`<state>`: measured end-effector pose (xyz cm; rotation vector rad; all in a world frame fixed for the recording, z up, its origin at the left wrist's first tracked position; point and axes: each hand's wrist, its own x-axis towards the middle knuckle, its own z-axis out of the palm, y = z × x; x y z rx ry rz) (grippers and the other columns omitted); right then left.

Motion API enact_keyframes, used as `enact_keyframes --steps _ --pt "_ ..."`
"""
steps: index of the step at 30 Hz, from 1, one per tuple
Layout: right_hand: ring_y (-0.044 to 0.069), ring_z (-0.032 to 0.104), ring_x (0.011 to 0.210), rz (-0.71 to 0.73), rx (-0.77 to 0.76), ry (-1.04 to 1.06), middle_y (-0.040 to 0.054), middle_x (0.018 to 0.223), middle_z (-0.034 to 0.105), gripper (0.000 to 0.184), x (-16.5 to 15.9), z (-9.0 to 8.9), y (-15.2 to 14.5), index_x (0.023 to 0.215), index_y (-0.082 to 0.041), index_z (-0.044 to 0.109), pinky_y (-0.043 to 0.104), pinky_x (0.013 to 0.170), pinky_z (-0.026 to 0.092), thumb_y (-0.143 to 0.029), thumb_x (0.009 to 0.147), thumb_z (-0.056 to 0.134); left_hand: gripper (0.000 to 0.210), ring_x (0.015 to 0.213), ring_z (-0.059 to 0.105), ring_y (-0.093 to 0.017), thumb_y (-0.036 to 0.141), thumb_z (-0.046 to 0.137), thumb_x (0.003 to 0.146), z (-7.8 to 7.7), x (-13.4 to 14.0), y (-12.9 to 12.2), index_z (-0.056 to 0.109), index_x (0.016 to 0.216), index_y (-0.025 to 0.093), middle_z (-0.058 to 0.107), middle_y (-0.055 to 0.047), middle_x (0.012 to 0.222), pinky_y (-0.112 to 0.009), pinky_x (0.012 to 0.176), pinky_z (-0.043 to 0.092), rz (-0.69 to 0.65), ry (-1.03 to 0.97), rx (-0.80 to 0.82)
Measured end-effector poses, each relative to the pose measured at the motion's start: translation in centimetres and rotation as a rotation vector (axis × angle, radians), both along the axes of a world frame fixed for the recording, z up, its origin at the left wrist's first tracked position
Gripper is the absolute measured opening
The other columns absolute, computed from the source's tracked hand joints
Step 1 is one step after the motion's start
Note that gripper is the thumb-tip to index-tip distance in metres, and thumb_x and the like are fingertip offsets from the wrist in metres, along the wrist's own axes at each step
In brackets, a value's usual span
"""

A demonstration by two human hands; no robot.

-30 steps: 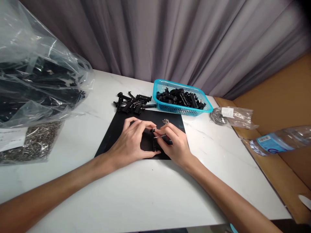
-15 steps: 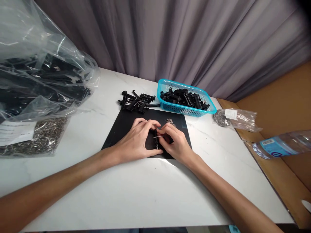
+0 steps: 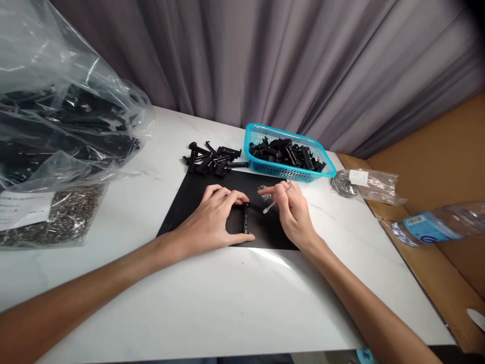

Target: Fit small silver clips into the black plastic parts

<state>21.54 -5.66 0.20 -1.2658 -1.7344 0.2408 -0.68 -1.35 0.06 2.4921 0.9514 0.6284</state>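
On the black mat point(image 3: 182, 207), my left hand point(image 3: 212, 217) grips a narrow black plastic part point(image 3: 245, 220) by its two ends, fingers at the far end and thumb at the near one. My right hand point(image 3: 297, 212) is to the right of it, closed on a thin white cotton swab point(image 3: 269, 208) whose tip points down-left. Its index finger reaches out over a small pile of tiny metal pieces point(image 3: 264, 192); whether it touches them I cannot tell.
Several black plastic parts point(image 3: 212, 159) lie loose behind the mat. A blue basket point(image 3: 295, 174) holds more. Clear bags point(image 3: 76, 212) with metal pieces and black parts stand left. At right are a small bag point(image 3: 344, 183), a plastic bottle point(image 3: 435, 225) and cardboard point(image 3: 428, 151).
My right hand has moved away from the black part to the right, taking the swab along, and its index finger now extends over the metal pieces. My left hand keeps its grip.
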Motion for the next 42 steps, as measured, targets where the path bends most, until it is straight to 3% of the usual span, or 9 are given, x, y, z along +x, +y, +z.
enact_keyframes --steps 2,4,9,17,25,42 --pt "0.017 0.056 0.067 0.048 -0.134 0.130 0.0006 0.069 0.057 0.048 0.15 -0.14 0.11 0.101 -0.021 0.076 0.034 0.071 0.047 -0.048 0.112 0.038 0.070 0.123 0.046 -0.035 0.067 0.084 0.072 -0.02 -0.02 -0.01 0.061 0.123 0.025 0.066 -0.007 0.122 -0.052 0.110 0.039 0.005 0.001 -0.003" --pt "0.015 0.058 0.066 0.122 -0.212 0.255 0.0011 0.075 0.063 0.041 0.15 -0.30 0.25 0.099 -0.019 0.074 0.031 0.065 0.046 -0.051 0.108 0.049 0.070 0.123 0.046 -0.034 0.067 0.084 0.072 -0.07 -0.01 0.01 0.062 0.123 0.025 0.066 -0.007 0.123 -0.052 0.111 0.039 0.007 -0.002 -0.004" --pt "0.014 0.064 0.071 0.179 -0.219 0.349 0.0033 0.085 0.071 0.032 -0.21 -0.43 0.51 0.092 -0.019 0.071 0.027 0.065 0.049 -0.047 0.104 0.059 0.070 0.122 0.046 -0.034 0.067 0.084 0.072 -0.13 -0.04 0.05 0.061 0.124 0.026 0.065 -0.007 0.124 -0.051 0.109 0.041 0.015 0.003 -0.016" --pt "0.017 0.070 0.081 0.219 -0.259 0.315 0.0038 0.087 0.076 0.029 -0.43 -0.48 0.41 0.099 -0.020 0.073 0.030 0.077 0.054 -0.043 0.105 0.058 0.069 0.122 0.047 -0.033 0.066 0.084 0.072 -0.03 -0.10 -0.01 0.061 0.123 0.026 0.065 -0.006 0.124 -0.052 0.111 0.040 0.014 0.007 -0.034" --pt "0.018 0.071 0.081 0.264 -0.295 0.300 0.0066 0.088 0.079 0.041 -0.28 -0.14 0.72 0.086 -0.019 0.080 0.032 0.076 0.055 -0.047 0.105 0.057 0.067 0.123 0.048 -0.034 0.064 0.086 0.070 -0.22 0.08 0.16 0.062 0.119 0.025 0.066 -0.006 0.122 -0.052 0.110 0.042 0.014 -0.018 -0.045" --pt "0.018 0.070 0.081 0.245 -0.246 0.178 0.0064 0.093 0.080 0.041 -0.78 0.15 0.29 0.090 -0.020 0.079 0.033 0.080 0.056 -0.048 0.106 0.054 0.069 0.119 0.050 -0.033 0.063 0.088 0.067 0.16 0.11 0.17 0.063 0.119 0.024 0.067 -0.006 0.114 -0.049 0.106 0.045 0.035 -0.030 -0.080"
